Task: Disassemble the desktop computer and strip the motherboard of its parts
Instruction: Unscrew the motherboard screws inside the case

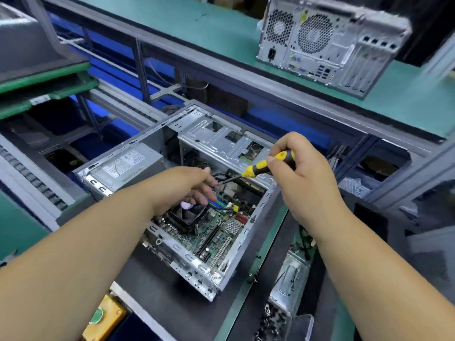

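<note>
Evidently the open computer case [172,200] lies sideways on the worktop [152,286], exposing the motherboard [216,232]; the right hand [302,168] clamps a screwdriver [266,166], while the left hand [182,190] pinches cables [221,179] aside.

Open computer case [172,200] lies on its side on the bench [152,279], motherboard [216,232] in its bottom. Power supply [125,168] in case's far-left corner, drive cage [221,139] far right. Second tower [330,43] upright on rear shelf [197,23], far right.
</note>
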